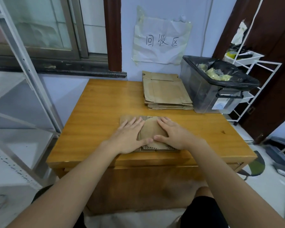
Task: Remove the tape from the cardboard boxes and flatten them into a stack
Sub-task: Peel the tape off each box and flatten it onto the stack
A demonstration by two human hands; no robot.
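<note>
Now your left hand [128, 137] and right hand [174, 135], fingers straight and slightly spread, press the flattened box [150, 130] near the table's [97, 112] front edge; bear evenly on its creases before adding it to the stack [166, 92] at the back edge.

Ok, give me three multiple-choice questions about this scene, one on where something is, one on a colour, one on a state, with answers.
1. Where is the stack of flat boxes?
A. On the floor
B. At the far side of the table, left of the bin
C. Inside the bin

2. What colour is the bin's liner bag?
A. Black
B. Red
C. Blue

3. What are the hands doing to the near box?
A. Lifting it
B. Tearing it
C. Pressing it flat

Answers: B, the stack lies on the table beside the bin. A, the bag over the rim is black. C, left hand and right hand lie with straight fingers on the box, which is flat on the table.
</note>
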